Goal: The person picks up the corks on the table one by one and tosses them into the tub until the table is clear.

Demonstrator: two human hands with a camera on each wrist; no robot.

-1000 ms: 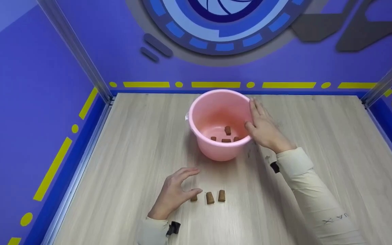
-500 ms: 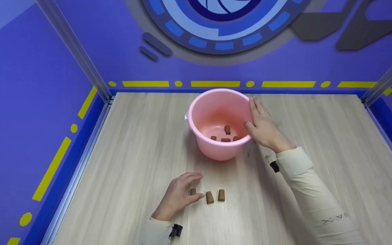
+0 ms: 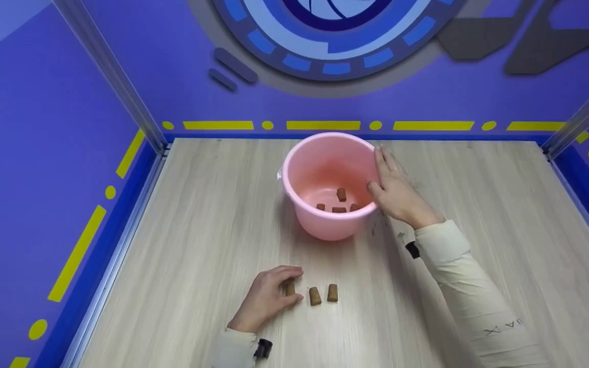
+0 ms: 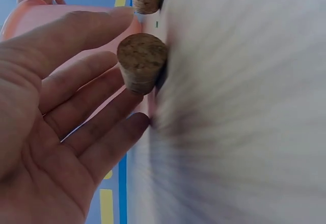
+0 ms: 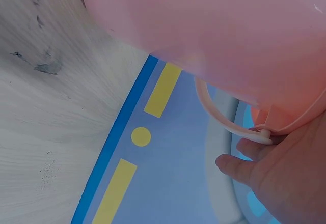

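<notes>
A pink bucket (image 3: 327, 227) stands towards the back of the table, with several brown corks (image 3: 341, 194) on its floor. My right hand (image 3: 401, 197) grips the bucket's rim on the right, thumb at the inner side; in the right wrist view its fingers lie near the handle (image 5: 224, 122). Near the front, my left hand (image 3: 263, 300) rests low, thumb and fingers apart around the leftmost loose cork (image 3: 290, 288). The left wrist view has that cork (image 4: 142, 61) between spread thumb and fingers. Just right of the hand lie a second cork (image 3: 315, 296) and a third (image 3: 332, 293).
The light wood table (image 3: 197, 214) is walled in by blue panels with yellow dashes, at the back (image 3: 417, 102) and on the left (image 3: 34, 179). A metal rail (image 3: 115, 266) runs along the left edge.
The left hand has come slightly right and its thumb and fingers have drawn closer around the leftmost cork. The right hand and the bucket stay in place.
</notes>
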